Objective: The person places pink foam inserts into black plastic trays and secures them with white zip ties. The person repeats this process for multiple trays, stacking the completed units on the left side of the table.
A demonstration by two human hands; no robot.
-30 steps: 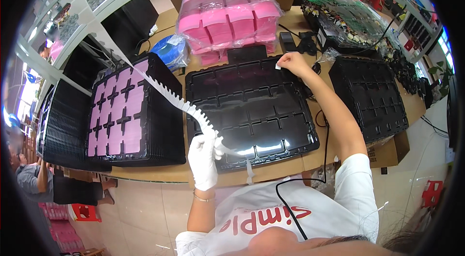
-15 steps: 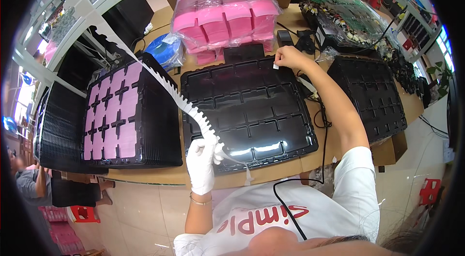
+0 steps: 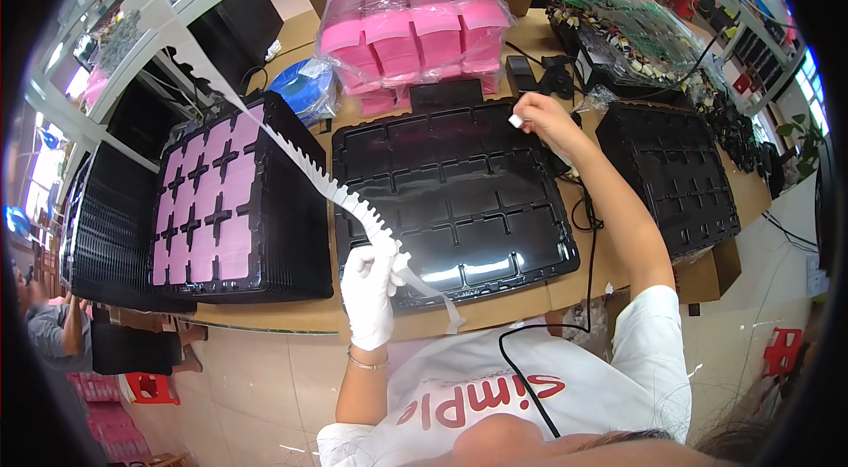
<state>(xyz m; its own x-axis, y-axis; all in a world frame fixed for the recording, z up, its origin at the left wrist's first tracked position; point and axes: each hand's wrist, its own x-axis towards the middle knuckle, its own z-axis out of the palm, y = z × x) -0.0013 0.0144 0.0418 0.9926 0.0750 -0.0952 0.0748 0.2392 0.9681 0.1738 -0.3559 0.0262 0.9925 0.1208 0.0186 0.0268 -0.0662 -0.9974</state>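
Left edge: a stack of black trays (image 3: 97,228) stands on end beside the table (image 3: 618,277), stored out of your way.

Left of centre: a second tray stack (image 3: 265,220) lies flat, its top tray filled with pink pads (image 3: 208,202), one per pocket.

Running over that stack: a white label strip (image 3: 309,175) stretches taut from a holder up at the left down to your left hand (image 3: 369,290). The hand wears a white glove and is clenched around the strip at the near table edge; the spent backing hangs loose below your fist toward the right. You hold it low and tight, likely so labels peel off cleanly.

Centre: a wide black tray (image 3: 450,202) lies flat before you, its pockets bare and glossy.

Behind it: a blue bag (image 3: 305,87), then a wrapped pile of pink blocks (image 3: 411,25), kept near as stock.

Right of centre: your right hand (image 3: 541,118), bare, reaches over the tray's far right corner, thumb and forefinger pinching a small white label (image 3: 515,121) just above the rim.

Right: a clear-covered bin of circuit boards (image 3: 618,30) at the back, and another black tray (image 3: 676,171) nearer, well apart from the centre one. A black cable (image 3: 579,220) trails between them.
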